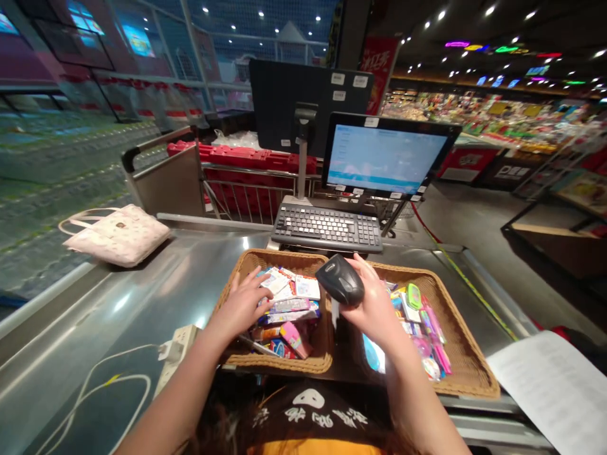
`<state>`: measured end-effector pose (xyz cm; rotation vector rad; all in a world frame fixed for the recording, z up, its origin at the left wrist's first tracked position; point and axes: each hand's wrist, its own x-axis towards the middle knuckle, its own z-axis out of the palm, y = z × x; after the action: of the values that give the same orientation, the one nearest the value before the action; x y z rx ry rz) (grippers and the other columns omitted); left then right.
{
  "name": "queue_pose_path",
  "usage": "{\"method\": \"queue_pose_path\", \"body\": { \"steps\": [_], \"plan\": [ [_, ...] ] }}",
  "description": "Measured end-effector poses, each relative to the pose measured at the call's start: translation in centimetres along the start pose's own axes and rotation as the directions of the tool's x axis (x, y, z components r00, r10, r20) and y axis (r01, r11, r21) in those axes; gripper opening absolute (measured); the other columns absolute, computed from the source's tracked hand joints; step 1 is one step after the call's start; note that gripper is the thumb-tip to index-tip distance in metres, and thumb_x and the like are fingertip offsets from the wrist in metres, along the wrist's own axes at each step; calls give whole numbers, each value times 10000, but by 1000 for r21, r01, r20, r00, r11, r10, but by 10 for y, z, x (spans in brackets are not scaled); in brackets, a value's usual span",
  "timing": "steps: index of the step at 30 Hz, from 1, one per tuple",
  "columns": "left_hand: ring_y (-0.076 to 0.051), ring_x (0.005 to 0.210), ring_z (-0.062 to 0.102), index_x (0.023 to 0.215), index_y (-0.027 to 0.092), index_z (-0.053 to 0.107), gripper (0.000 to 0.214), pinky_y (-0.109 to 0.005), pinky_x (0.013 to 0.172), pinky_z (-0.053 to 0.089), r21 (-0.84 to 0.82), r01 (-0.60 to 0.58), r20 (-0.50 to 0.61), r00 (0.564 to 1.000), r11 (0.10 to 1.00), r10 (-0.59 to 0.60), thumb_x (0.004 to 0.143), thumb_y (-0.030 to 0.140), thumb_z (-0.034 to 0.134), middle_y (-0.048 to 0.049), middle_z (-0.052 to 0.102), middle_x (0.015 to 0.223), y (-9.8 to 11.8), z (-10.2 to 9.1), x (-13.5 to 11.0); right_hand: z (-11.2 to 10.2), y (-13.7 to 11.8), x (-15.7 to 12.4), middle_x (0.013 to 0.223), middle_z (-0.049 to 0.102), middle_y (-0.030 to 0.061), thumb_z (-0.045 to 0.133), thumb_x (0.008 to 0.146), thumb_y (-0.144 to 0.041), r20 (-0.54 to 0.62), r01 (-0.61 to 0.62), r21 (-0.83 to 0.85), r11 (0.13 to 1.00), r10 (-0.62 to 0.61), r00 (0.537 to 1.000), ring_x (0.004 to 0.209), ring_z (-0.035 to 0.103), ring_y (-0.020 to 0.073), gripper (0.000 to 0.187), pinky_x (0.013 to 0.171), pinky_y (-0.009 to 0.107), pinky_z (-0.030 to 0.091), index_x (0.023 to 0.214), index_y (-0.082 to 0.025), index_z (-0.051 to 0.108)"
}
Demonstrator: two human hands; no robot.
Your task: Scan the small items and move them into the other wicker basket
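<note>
My right hand (pixel 374 300) grips a black handheld barcode scanner (pixel 340 279) above the gap between two wicker baskets. My left hand (pixel 244 304) rests with spread fingers on small boxes and packets (pixel 289 309) in the left wicker basket (pixel 279 362). The right wicker basket (pixel 458 335) holds pink, green and clear packaged items (pixel 420 328). Part of its contents lies hidden behind my right wrist.
A steel counter (pixel 142 297) carries a cream handbag (pixel 116 235), a white power strip (pixel 175 351) with cables, and a sheet of paper (pixel 550 392). A keyboard (pixel 327 227) and a monitor (pixel 384 155) stand beyond the baskets. Store shelves lie at the far right.
</note>
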<state>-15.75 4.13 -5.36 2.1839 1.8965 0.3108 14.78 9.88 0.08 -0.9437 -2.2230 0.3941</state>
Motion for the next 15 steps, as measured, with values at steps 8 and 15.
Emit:
{"method": "queue_pose_path", "body": {
  "steps": [8,15],
  "plan": [
    [-339,1489,246,1027,241,701,218,-683,1168,123,-48,-288,-51,957,956,286,889,391,626,-113,464,1513,93,10,66,-70,34,-40,1323,595,128,640,719,-237,-313,-203,-167,965,143,939,1393,424,360,569,1130,566,383,1278,-203,539],
    [-364,1489,237,1135,243,688,372,-712,1156,122,-86,-560,82,820,824,566,827,451,701,-134,400,1555,197,62,114,-117,69,-88,1302,603,161,659,751,-317,-465,-329,-257,908,183,867,1377,447,357,562,1112,564,401,1281,-171,543]
  ]
}}
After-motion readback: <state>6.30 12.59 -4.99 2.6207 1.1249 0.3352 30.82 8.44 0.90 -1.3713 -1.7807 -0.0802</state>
